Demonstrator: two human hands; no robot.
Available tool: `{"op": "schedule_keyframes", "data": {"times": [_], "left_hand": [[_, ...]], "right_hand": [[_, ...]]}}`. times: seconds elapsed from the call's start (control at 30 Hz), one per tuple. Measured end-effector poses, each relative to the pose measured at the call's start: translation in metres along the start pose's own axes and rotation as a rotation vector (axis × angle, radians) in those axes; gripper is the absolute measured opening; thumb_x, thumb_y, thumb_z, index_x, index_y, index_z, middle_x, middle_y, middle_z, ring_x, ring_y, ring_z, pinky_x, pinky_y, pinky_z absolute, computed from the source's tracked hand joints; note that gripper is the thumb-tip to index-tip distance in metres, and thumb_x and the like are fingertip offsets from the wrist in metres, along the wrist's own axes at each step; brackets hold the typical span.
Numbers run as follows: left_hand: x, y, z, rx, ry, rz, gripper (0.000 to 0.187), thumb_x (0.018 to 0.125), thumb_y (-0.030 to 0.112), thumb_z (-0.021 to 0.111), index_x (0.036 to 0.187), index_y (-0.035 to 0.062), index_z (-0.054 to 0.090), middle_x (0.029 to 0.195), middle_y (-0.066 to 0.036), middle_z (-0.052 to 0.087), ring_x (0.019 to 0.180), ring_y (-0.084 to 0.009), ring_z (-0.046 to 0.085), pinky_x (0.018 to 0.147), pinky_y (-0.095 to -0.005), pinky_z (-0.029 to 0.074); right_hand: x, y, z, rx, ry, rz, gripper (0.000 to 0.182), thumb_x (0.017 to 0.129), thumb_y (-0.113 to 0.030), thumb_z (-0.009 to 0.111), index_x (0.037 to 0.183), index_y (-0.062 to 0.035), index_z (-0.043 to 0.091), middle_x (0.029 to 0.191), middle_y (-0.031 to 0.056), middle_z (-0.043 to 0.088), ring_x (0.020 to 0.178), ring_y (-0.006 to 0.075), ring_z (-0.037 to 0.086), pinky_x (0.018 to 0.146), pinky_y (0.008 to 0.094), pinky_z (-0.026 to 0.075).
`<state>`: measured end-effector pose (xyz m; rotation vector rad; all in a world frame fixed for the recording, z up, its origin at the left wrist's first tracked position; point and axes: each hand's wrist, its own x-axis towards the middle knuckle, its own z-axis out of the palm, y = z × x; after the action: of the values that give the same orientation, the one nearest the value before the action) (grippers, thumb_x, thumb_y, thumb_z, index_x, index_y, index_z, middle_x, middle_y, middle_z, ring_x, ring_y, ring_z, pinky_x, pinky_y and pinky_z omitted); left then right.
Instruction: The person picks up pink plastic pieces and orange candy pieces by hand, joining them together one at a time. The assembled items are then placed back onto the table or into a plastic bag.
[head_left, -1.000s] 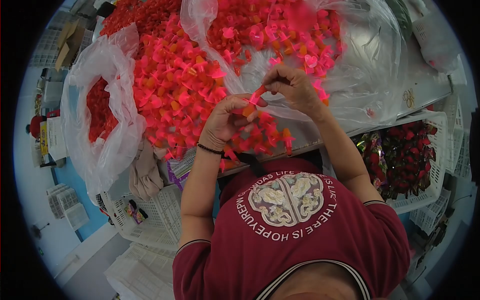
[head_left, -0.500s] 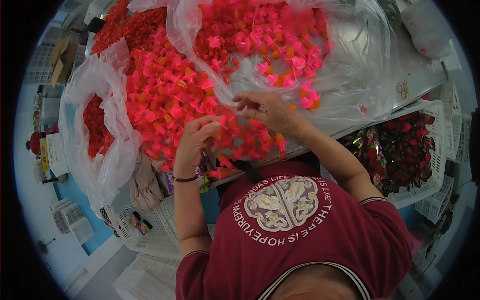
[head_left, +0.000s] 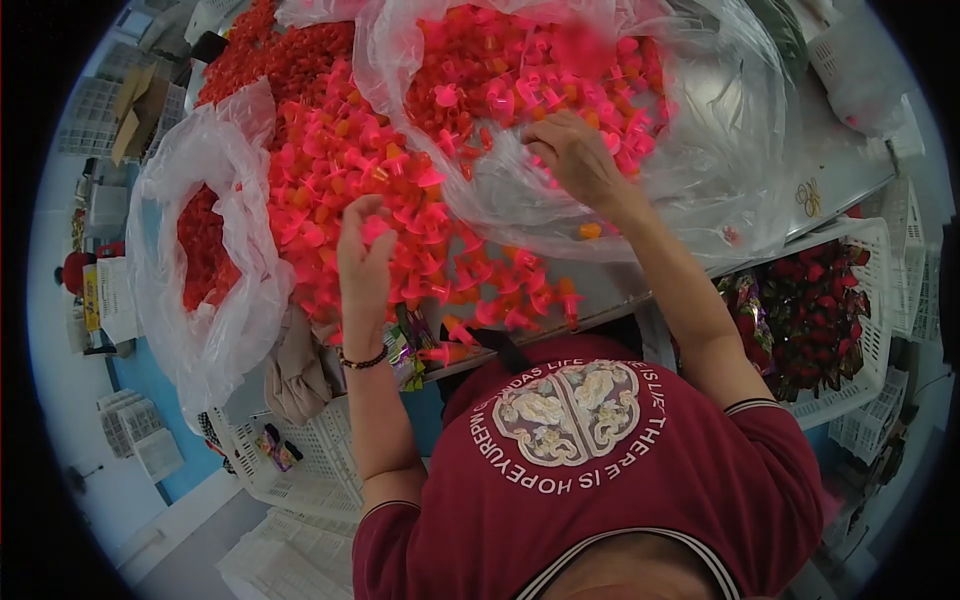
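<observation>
My left hand (head_left: 364, 265) is over the loose heap of pink and orange plastic pieces (head_left: 325, 165), some with heart-shaped tops. Its fingers and thumb stand apart, and pink pieces show between them; I see none gripped. My right hand (head_left: 580, 160) reaches over the clear plastic bag (head_left: 720, 150), at the near side of the pink pieces (head_left: 510, 85) lying in it. Its fingers are bent and close together, and whatever they hold, if anything, is hidden. A few pink and orange pieces (head_left: 515, 295) lie near the table's front edge, between my forearms.
On the left, an open plastic bag (head_left: 225, 330) holds red pieces (head_left: 205, 250). More red pieces (head_left: 255, 60) are heaped at the back left. A white basket (head_left: 878, 330) of dark red wrapped items sits at the right. Another white basket (head_left: 310, 440) stands below the table's left front.
My right hand has moved away and slightly right, over the bag. The left hand has shifted left and its fingers have spread apart. The view has shifted a little.
</observation>
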<state>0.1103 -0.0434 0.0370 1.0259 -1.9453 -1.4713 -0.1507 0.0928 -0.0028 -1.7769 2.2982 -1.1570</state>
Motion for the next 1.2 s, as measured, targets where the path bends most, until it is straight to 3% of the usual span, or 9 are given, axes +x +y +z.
{"op": "schedule_keyframes", "data": {"times": [0.2, 0.33, 0.53, 0.6, 0.83, 0.9, 1.03, 1.13, 1.2], "left_hand": [[-0.008, 0.006, 0.045, -0.556, -0.217, -0.204, 0.032, 0.086, 0.000, 0.057, 0.117, 0.0005, 0.052, 0.098, -0.004, 0.056, 0.071, -0.0073, 0.053, 0.062, -0.0210, 0.043], [-0.009, -0.002, 0.048, -0.774, -0.225, -0.255, 0.033, 0.087, 0.000, 0.056, 0.120, 0.0010, 0.052, 0.100, -0.006, 0.059, 0.073, -0.0101, 0.058, 0.066, -0.0218, 0.048], [-0.005, 0.003, 0.064, -0.729, -0.260, -0.266, 0.040, 0.088, -0.001, 0.055, 0.127, 0.0040, 0.051, 0.107, -0.007, 0.060, 0.080, -0.0125, 0.061, 0.069, -0.0251, 0.051], [-0.002, 0.004, 0.072, -0.711, -0.294, -0.248, 0.039, 0.089, 0.000, 0.054, 0.128, 0.0039, 0.051, 0.104, -0.006, 0.060, 0.080, -0.0122, 0.061, 0.069, -0.0250, 0.051], [-0.001, -0.003, 0.080, -0.582, -0.342, -0.188, 0.039, 0.090, 0.002, 0.053, 0.128, 0.0048, 0.050, 0.091, -0.003, 0.061, 0.078, -0.0110, 0.060, 0.068, -0.0241, 0.050], [-0.002, 0.002, 0.078, -0.605, -0.334, -0.186, 0.037, 0.090, 0.003, 0.054, 0.127, 0.0040, 0.051, 0.091, -0.004, 0.061, 0.078, -0.0108, 0.059, 0.068, -0.0239, 0.049], [-0.004, 0.003, 0.073, -0.640, -0.292, -0.179, 0.033, 0.090, 0.006, 0.056, 0.123, 0.0021, 0.053, 0.094, -0.006, 0.063, 0.074, -0.0101, 0.058, 0.065, -0.0235, 0.048], [-0.004, 0.004, 0.072, -0.678, -0.348, -0.185, 0.034, 0.090, 0.008, 0.057, 0.123, 0.0019, 0.053, 0.097, -0.008, 0.064, 0.070, -0.0098, 0.057, 0.062, -0.0233, 0.048], [-0.005, 0.005, 0.073, -0.663, -0.373, -0.207, 0.035, 0.090, 0.008, 0.058, 0.124, 0.0021, 0.053, 0.094, -0.008, 0.064, 0.067, -0.0096, 0.056, 0.060, -0.0225, 0.047]], "right_hand": [[0.059, -0.011, 0.075, -0.357, 0.051, -0.238, 0.025, 0.077, -0.006, 0.058, 0.103, -0.0070, 0.059, 0.099, 0.0099, 0.061, 0.094, 0.0286, 0.057, 0.081, 0.0363, 0.047], [0.044, 0.003, 0.088, -0.348, -0.064, -0.171, 0.017, 0.078, -0.009, 0.056, 0.094, -0.0073, 0.061, 0.091, 0.0105, 0.063, 0.092, 0.0269, 0.058, 0.079, 0.0381, 0.048], [0.002, -0.014, 0.038, -0.113, -0.105, -0.029, 0.014, 0.080, -0.010, 0.061, 0.092, -0.0036, 0.061, 0.087, 0.0119, 0.063, 0.088, 0.0254, 0.059, 0.076, 0.0376, 0.048], [-0.006, -0.030, 0.024, 0.578, -0.088, 0.338, 0.020, 0.083, -0.004, 0.059, 0.103, -0.0008, 0.061, 0.093, 0.0140, 0.063, 0.087, 0.0246, 0.062, 0.076, 0.0344, 0.050], [-0.027, -0.052, 0.013, 0.459, -0.075, 0.214, 0.024, 0.085, -0.005, 0.061, 0.108, 0.0003, 0.061, 0.094, 0.0139, 0.062, 0.086, 0.0219, 0.062, 0.074, 0.0318, 0.049], [-0.027, -0.048, 0.010, 0.175, -0.051, -0.021, 0.028, 0.084, -0.007, 0.063, 0.111, -0.0007, 0.061, 0.093, 0.0140, 0.062, 0.085, 0.0216, 0.060, 0.073, 0.0297, 0.047], [-0.024, -0.040, 0.005, 0.038, 0.102, 0.064, 0.026, 0.083, -0.008, 0.064, 0.109, -0.0015, 0.062, 0.092, 0.0100, 0.064, 0.085, 0.0181, 0.059, 0.072, 0.0286, 0.046], [-0.018, -0.041, -0.005, 0.610, 0.006, 0.397, 0.018, 0.085, -0.009, 0.064, 0.101, -0.0001, 0.064, 0.090, 0.0068, 0.065, 0.080, 0.0147, 0.058, 0.071, 0.0271, 0.046], [-0.016, -0.045, -0.007, 1.336, 0.045, 0.628, 0.013, 0.087, -0.011, 0.063, 0.093, 0.0003, 0.064, 0.088, 0.0058, 0.066, 0.072, 0.0112, 0.055, 0.069, 0.0254, 0.046]]}}
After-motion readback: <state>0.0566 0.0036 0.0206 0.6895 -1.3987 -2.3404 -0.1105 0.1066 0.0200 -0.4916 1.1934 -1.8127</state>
